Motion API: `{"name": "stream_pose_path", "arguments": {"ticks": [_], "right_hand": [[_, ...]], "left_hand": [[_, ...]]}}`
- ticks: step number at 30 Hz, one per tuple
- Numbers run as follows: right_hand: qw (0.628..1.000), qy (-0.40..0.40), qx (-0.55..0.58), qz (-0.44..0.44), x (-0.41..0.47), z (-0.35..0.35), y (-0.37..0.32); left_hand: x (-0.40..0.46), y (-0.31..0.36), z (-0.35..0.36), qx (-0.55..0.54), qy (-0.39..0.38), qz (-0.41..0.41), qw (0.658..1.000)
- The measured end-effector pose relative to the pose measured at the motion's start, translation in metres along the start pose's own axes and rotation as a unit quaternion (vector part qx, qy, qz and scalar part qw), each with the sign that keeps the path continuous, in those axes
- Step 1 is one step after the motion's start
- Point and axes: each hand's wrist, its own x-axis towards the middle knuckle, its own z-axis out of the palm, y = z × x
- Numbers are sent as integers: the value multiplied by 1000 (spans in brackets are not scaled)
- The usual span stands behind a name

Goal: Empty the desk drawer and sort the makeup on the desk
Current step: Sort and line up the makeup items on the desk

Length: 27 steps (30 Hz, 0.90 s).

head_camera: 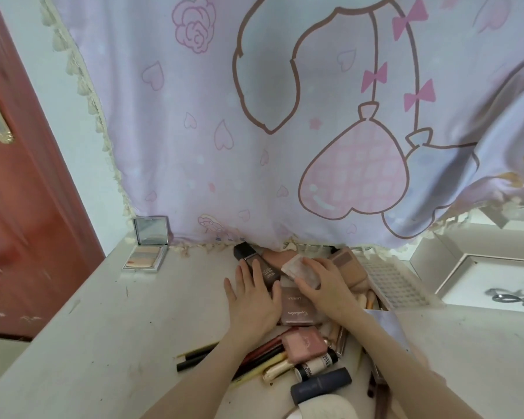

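A heap of makeup lies on the white desk [109, 328]. My left hand [253, 297] rests flat with straight fingers on a dark brown foundation bottle [256, 263]. My right hand [321, 282] grips a clear pale compact [297, 267] over a mauve palette [297, 311]. Nearer to me lie a pink square compact [306, 343], several pencils [200, 356], a gold tube [277, 370], a white tube [315, 365] and a dark blue tube [321, 385]. An open mirrored palette [147, 249] stands apart at the back left. No drawer is in view.
A lavender cartoon cloth [254, 131] hangs over the desk's back. A clear gridded tray [394, 284] lies to the right of the heap, with a framed mirror [496, 279] beyond it. A red door [22, 192] stands to the left. A white rounded object [327, 408] sits at the bottom edge.
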Motion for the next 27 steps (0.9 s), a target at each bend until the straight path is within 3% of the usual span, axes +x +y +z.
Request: {"name": "stream_pose_path", "arguments": {"ticks": [6,10,13,18,22,24,27], "right_hand": [[999,20,30,24,-6,-5,1],[999,31,41,18,-15,-10,-5],[997,20,74,7,-22,-7,-20],[985,-63,163,-6,-34,-1,-54],[960,-69,270,-4,-41,-1,-73],[930,-39,365,11,-43,1,-82],[793,-54,600,86,-46,2,-94]], "left_hand": [[8,14,4,-23,-47,29,998],[4,-11,-22,-152,-64,86,982],[-12,-36,-47,-215,-18,126,968],[-30,-47,-85,-155,31,289,944],[-38,-49,-104,-149,121,324,927],[-44,-47,-109,-154,174,313,921],[-53,-40,-117,-158,224,291,917]]}}
